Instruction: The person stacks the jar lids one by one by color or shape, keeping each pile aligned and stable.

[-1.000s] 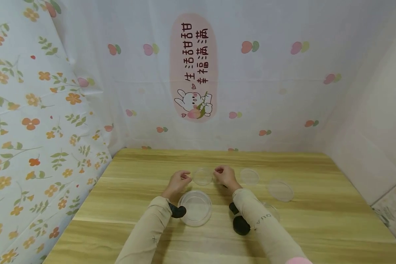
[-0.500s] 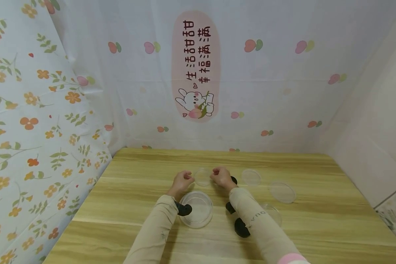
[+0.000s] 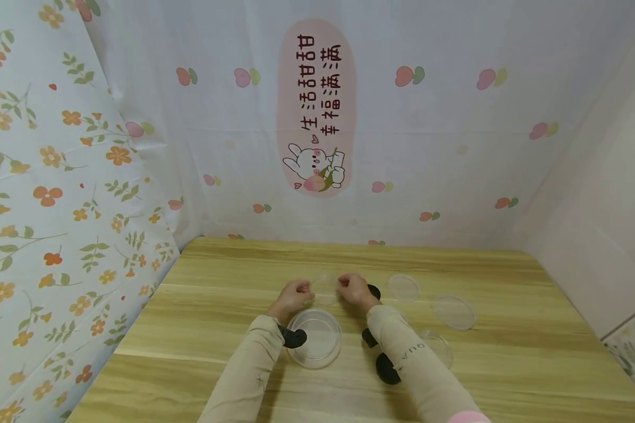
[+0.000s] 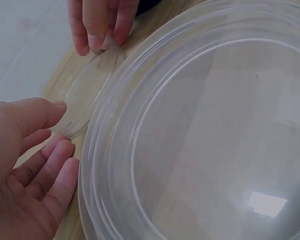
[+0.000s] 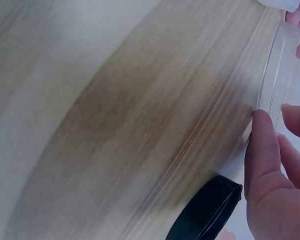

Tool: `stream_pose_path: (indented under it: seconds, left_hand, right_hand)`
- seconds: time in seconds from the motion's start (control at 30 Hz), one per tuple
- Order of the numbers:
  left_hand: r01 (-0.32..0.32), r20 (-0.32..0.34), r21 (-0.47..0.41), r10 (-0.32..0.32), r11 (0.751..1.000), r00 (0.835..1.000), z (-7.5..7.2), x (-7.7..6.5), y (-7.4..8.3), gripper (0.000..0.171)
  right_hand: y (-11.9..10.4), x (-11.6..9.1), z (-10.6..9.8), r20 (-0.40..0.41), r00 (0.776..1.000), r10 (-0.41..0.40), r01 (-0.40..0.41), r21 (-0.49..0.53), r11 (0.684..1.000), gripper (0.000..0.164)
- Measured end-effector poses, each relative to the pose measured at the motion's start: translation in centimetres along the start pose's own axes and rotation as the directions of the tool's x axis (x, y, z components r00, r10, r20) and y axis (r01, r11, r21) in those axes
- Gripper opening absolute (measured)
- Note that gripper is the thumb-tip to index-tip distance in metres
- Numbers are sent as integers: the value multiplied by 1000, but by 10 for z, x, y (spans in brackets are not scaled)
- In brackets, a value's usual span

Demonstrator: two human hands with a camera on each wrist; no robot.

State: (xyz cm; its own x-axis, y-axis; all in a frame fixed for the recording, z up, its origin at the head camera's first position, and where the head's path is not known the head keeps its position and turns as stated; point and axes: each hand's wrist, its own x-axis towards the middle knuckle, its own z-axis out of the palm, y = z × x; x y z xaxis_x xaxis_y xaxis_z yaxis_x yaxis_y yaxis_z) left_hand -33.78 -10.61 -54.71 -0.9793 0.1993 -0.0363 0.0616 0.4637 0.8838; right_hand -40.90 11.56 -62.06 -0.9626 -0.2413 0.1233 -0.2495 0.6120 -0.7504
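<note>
Both hands hold a small clear round plastic lid (image 3: 325, 288) by opposite edges, slightly above the table; it looks tilted. At its near-left edge in the left wrist view, my left hand (image 3: 293, 296) has the rim between thumb and fingers. My right hand (image 3: 354, 291) pinches the far edge there; its thumb (image 5: 264, 135) lies along the rim in the right wrist view. Just in front of the hands sits a larger clear round plastic container (image 3: 314, 339), with ridged concentric rims. It fills much of the left wrist view.
Further clear round lids lie to the right: one small (image 3: 403, 288), one larger (image 3: 454, 312), and one (image 3: 437, 349) partly behind the right sleeve. A black round object (image 5: 205, 212) stands near the right hand. The wooden table (image 3: 217, 264) ends at a patterned cloth.
Both hands have drawn slightly nearer the body with the small lid between them, which looks more tilted. The left hand has shifted a little right. The large container stays put.
</note>
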Motion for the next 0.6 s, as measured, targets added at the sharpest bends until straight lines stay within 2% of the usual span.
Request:
stream_pose_path:
  seconds: [0.07, 0.13, 0.23, 0.27, 0.3, 0.33, 0.4, 0.53, 0.6]
  left_hand:
    - [-3, -4, -7, 3, 1000, 1000, -1, -4, 4, 42]
    - [-14, -17, -22, 14, 1000, 1000, 1, -3, -1, 42]
    - [-20, -51, -29, 18, 999, 999, 10, 16, -31, 42]
    - [-37, -62, -36, 34, 999, 997, 13, 22, -43, 42]
    - [-55, -70, -41, 52, 998, 996, 16, 28, -55, 42]
    - [-75, -85, -32, 72, 997, 994, 19, 34, -65, 41]
    - [-97, -110, -22, 95, 995, 989, 23, 42, -81, 40]
    - [-167, -135, -14, 163, 986, 977, 26, 47, -92, 36]
    - [-158, -132, -22, 153, 987, 979, 23, 44, -85, 35]
  right_hand:
    - [0, -1, -1, 18, 1000, -14, 14, 3, 1000, 34]
    - [-1, -2, -2, 27, 999, -19, 19, 2, 1000, 34]
    - [1, -1, 2, 11, 1000, 15, -15, -10, 1000, 31]
    - [4, 0, 5, -14, 1000, -16, 16, -8, 1000, 29]
    - [1, -1, 4, -4, 1000, 4, -4, -3, 1000, 29]
    - [4, 0, 7, -22, 1000, -18, 18, -15, 1000, 28]
    - [8, 1, 9, -29, 999, -45, 45, -6, 999, 27]
    - [14, 4, 11, -20, 999, -49, 49, -14, 999, 26]
    - [14, 5, 10, -17, 1000, -20, 20, -6, 1000, 25]
